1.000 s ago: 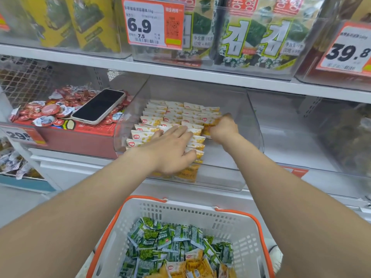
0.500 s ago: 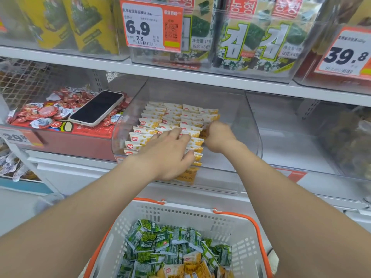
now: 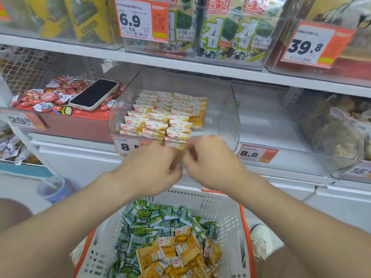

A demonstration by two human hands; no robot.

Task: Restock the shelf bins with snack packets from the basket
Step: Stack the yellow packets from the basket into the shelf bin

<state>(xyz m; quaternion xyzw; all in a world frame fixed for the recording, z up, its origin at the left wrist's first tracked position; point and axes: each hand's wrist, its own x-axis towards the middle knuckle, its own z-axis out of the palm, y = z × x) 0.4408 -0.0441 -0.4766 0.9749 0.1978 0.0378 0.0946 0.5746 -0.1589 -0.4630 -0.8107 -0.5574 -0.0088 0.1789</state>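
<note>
clear bin: on the middle shelf, open at the front, holding yellow-and-white snack packets stood on edge in neat rows against its left wall; its right part shows bare floor. left hand and right hand: just in front of the bin's lower lip, close together, knuckles nearly touching, fingers curled inward; both are blurred, with a smear of yellow between them, so it cannot be told whether either grips a packet. basket: white with an orange rim, below and in front of the bin, under the forearms; green packets are heaped on the side nearer the bin, yellow packets on the side farther from it. phone: left of the bin, face up on a heap of red packets. price tag 8.8: on the shelf edge just right of the bin. price tag 6.9: above the bin, beside seaweed packs. cup: low down, below and left of the bin.
</note>
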